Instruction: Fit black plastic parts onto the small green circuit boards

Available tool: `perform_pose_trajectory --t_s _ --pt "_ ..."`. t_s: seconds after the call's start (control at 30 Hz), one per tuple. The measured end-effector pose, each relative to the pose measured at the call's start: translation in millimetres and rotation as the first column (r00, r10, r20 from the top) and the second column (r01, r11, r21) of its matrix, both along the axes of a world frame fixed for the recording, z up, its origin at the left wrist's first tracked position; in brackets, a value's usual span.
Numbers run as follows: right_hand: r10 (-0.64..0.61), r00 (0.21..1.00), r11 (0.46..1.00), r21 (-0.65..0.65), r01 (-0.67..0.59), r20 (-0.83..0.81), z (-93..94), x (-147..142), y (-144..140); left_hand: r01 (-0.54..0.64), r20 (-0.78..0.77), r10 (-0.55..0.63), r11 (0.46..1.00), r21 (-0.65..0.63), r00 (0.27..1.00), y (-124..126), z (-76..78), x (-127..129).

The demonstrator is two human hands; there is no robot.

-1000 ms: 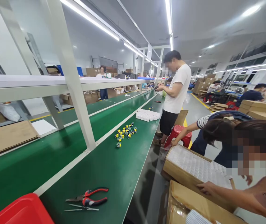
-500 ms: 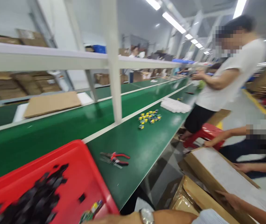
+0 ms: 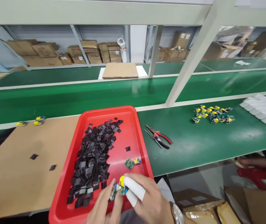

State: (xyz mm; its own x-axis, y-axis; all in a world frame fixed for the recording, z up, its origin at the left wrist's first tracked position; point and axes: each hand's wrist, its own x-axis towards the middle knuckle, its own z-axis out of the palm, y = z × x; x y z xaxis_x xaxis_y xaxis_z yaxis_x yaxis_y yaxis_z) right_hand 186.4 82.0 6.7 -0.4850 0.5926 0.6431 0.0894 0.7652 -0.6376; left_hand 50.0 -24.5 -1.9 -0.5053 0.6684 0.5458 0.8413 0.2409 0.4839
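Over the near end of the red tray (image 3: 144, 152), both hands hold a small circuit board (image 3: 121, 183) with a yellow part on it. My left hand (image 3: 106, 205) pinches its left side between thumb and fingers. White covers are on two fingers of my right hand (image 3: 149, 196), which grips the board from the right; a watch is on that wrist. Just beyond lies another green circuit board (image 3: 129, 163) with a yellow-wrapped part beside it. A heap of black flat pieces (image 3: 93, 155) fills the tray's left side, and one single black piece (image 3: 127, 149) sits apart.
Red-handled pliers (image 3: 161, 137) and tweezers (image 3: 153, 138) lie right of the tray. Farther right are several circuit boards (image 3: 213, 114) and white foam trays (image 3: 262, 109). Left, a cardboard sheet (image 3: 25, 177) bears two black pieces and a few boards. A slanted post (image 3: 191, 56) rises behind.
My view has swung left from the aisle and co-workers back to the red tray. Both hands are now in sight around a circuit board; before, only a blurred hand and watch showed.
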Motion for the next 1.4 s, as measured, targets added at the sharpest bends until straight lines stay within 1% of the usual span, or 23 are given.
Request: perform_pose_trajectory --t_s 0.1,0.17,0.23,0.3,0.37,0.4,0.47,0.53,0.63,0.7,0.73,0.8,0.83,0.87,0.9,0.93,1.0,1.03,1.07,1.13,1.2,1.3,1.4 --pt "-0.001 0.999 1.0 -0.013 0.002 0.043 -3.0 2 8 0.158 -0.041 -0.158 0.987 -0.008 0.987 9 1.0 -14" --pt "0.014 0.991 1.0 0.002 -0.014 0.133 -1.4 7 18 0.25 0.028 -0.249 0.968 -0.038 0.968 15 5.4 -25" --pt "0.037 0.958 0.999 0.018 -0.044 0.283 2.1 15 28 0.33 0.142 -0.313 0.936 -0.119 0.939 21 10.3 -31" --pt "0.095 0.919 0.995 -0.013 -0.098 0.382 7.4 24 39 0.453 0.271 -0.389 0.86 -0.236 0.88 25 14.3 -31" --pt "0.124 0.918 0.992 -0.037 -0.119 0.377 14.0 31 54 0.541 0.372 -0.423 0.78 -0.314 0.826 28 16.5 -27" --pt "0.109 0.926 0.994 -0.023 -0.108 0.361 17.2 32 63 0.56 0.398 -0.426 0.762 -0.325 0.812 28 17.0 -25" --pt "0.039 0.923 0.997 0.049 -0.062 0.383 21.7 26 82 0.57 0.417 -0.427 0.754 -0.325 0.802 30 17.0 -22" --pt "0.021 0.858 0.992 0.097 -0.083 0.514 22.1 11 101 0.574 0.417 -0.431 0.75 -0.328 0.8 33 16.6 -21" --pt "0.083 0.724 0.982 0.068 -0.177 0.684 13.8 -20 121 0.578 0.424 -0.427 0.74 -0.344 0.799 37 15.6 -23" --pt "0.115 0.688 0.979 0.038 -0.203 0.717 4.8 -38 129 0.582 0.456 -0.414 0.742 -0.332 0.788 36 14.5 -25" --pt "0.124 0.684 0.979 0.025 -0.204 0.719 0.5 -44 131 0.581 0.488 -0.398 0.752 -0.312 0.777 35 13.8 -26" --pt "0.148 0.682 0.979 -0.009 -0.202 0.716 -5.1 -51 135 0.542 0.587 -0.328 0.808 -0.232 0.74 31 12.6 -29" --pt "0.162 0.689 0.979 -0.029 -0.2 0.706 -5.7 -51 135 0.506 0.664 -0.28 0.845 -0.172 0.694 29 12.6 -31" --pt "0.179 0.702 0.979 -0.052 -0.199 0.69 -4.4 -49 135 0.463 0.756 -0.233 0.881 -0.103 0.612 27 13.1 -33" --pt "0.196 0.717 0.977 -0.074 -0.198 0.669 -1.5 -46 134 0.41 0.849 -0.196 0.912 -0.027 0.491 26 14.4 -35" --pt "0.207 0.733 0.977 -0.091 -0.195 0.648 3.0 -42 131 0.347 0.922 -0.179 0.936 0.052 0.344 25 16.4 -37" --pt "0.237 0.806 0.971 -0.155 -0.181 0.542 14.8 -31 121 0.214 0.98 -0.191 0.961 0.175 0.058 26 22.4 -38" --pt "0.261 0.859 0.96 -0.216 -0.181 0.441 21.1 -26 114 0.156 0.977 -0.21 0.964 0.214 -0.042 28 25.7 -37" --pt "0.286 0.906 0.937 -0.29 -0.196 0.312 27.0 -20 105 0.112 0.967 -0.234 0.963 0.245 -0.105 29 28.8 -35" --pt "0.317 0.948 0.863 -0.426 -0.272 0.037 35.9 -10 87 0.077 0.951 -0.268 0.956 0.282 -0.157 33 33.1 -30" --pt "0.309 0.944 0.808 -0.493 -0.323 -0.113 39.4 -3 69 0.08 0.943 -0.295 0.948 0.309 -0.151 36 34.1 -23" --pt "0.225 0.958 0.795 -0.534 -0.286 -0.179 36.1 2 51 0.102 0.943 -0.321 0.939 0.329 -0.085 36 31.8 -14" --pt "0.175 0.963 0.832 -0.492 -0.255 -0.203 30.5 4 42 0.159 0.94 -0.338 0.927 0.34 -0.041 34 29.2 -8"
